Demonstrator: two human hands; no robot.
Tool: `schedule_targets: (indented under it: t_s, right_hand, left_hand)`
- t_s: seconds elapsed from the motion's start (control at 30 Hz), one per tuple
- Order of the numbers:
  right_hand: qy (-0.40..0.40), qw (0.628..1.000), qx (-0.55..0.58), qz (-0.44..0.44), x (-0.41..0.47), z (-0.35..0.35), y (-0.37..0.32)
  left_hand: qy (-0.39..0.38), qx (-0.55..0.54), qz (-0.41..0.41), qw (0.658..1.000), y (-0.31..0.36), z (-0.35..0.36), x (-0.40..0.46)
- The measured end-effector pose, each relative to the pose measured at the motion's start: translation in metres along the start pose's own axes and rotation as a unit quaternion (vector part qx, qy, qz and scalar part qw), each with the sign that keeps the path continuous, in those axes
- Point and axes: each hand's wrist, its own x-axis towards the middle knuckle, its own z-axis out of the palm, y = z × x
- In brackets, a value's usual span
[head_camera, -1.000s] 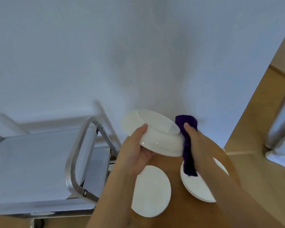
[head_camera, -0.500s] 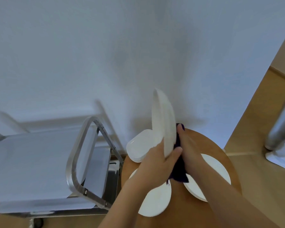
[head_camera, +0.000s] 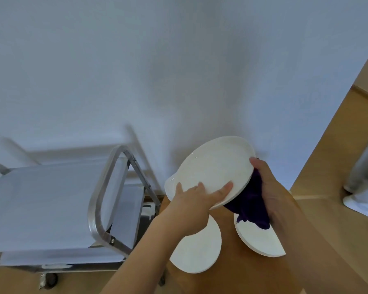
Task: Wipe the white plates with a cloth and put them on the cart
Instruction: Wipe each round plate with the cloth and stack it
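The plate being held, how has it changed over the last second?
The held plate was turned from underside-up, through edge-on, to face-up, tilted. The left hand regripped its near rim; the right hand keeps the purple cloth beneath it. The plates on the table and the cart stayed put.

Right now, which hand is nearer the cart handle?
Left. The left hand grips the lifted plate just right of the cart handle; the right hand, holding the purple cloth, is farther right.
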Motion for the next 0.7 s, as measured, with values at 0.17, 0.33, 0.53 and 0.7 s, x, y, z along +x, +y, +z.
schedule_targets:
  t_s: [0.17,0.33,0.53,0.7]
  right_hand:
    - [0.035,0.999,0.009,-0.041,-0.009,-0.003,0.003]
    - [0.039,0.999,0.014,-0.031,-0.015,-0.006,0.008]
    - [0.066,0.990,-0.123,-0.021,-0.011,0.004,0.000]
    - [0.228,0.920,-0.223,-0.229,0.021,-0.003,-0.005]
  left_hand:
    - [0.065,-0.089,-0.033,0.993,-0.023,0.002,-0.001]
    - [0.305,-0.709,-0.203,0.602,-0.036,-0.003,-0.009]
    - [0.164,-0.945,-0.078,0.270,-0.034,0.008,-0.004]
    - [0.186,-0.934,-0.041,0.301,-0.039,0.013,-0.007]
